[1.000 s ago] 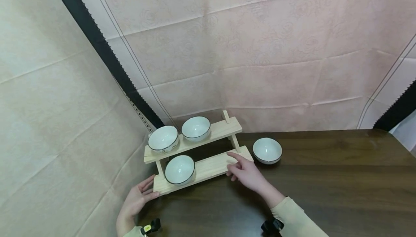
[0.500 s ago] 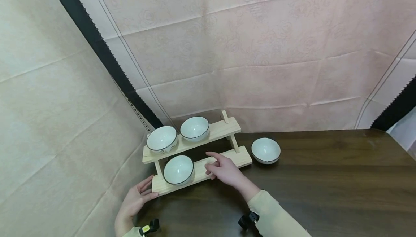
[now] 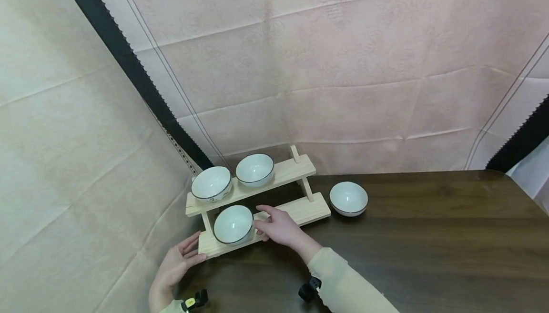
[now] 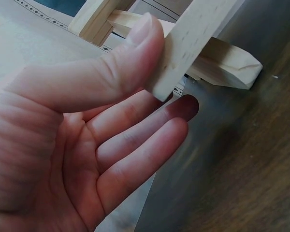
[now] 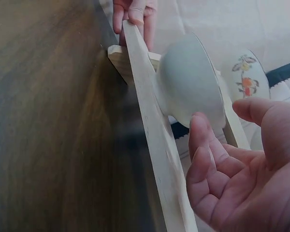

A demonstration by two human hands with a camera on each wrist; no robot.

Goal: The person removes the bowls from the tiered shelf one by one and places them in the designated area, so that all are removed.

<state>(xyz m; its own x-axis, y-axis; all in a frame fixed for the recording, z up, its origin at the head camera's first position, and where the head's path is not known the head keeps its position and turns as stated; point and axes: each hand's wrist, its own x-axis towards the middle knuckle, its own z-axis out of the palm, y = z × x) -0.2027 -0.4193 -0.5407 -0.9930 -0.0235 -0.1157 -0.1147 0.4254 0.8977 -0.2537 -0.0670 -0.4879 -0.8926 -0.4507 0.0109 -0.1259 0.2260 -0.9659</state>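
Observation:
A two-tier wooden rack (image 3: 306, 209) stands at an angle on the table. My left hand (image 3: 173, 265) holds the left end of its lower shelf, thumb against the board (image 4: 186, 53) and fingers on its other side. On that shelf sits a white bowl (image 3: 233, 225) with a dark rim. My right hand (image 3: 279, 227) is at the right side of this bowl, thumb and fingers parted; in the right wrist view its fingertips are right at the wall of the bowl (image 5: 188, 82). The upper shelf carries two more white bowls, one at the left (image 3: 211, 184) and one in its middle (image 3: 255, 170).
Another white bowl (image 3: 349, 198) stands on the dark wooden table (image 3: 429, 237), just right of the rack. Pale patterned cloth (image 3: 343, 65) hangs behind the table, and more cloth (image 3: 86, 160) closes off the left side.
My right hand has moved left along the lower shelf, from its right end to the bowl. The left hand stays at the rack's left end, and the bowls keep their places.

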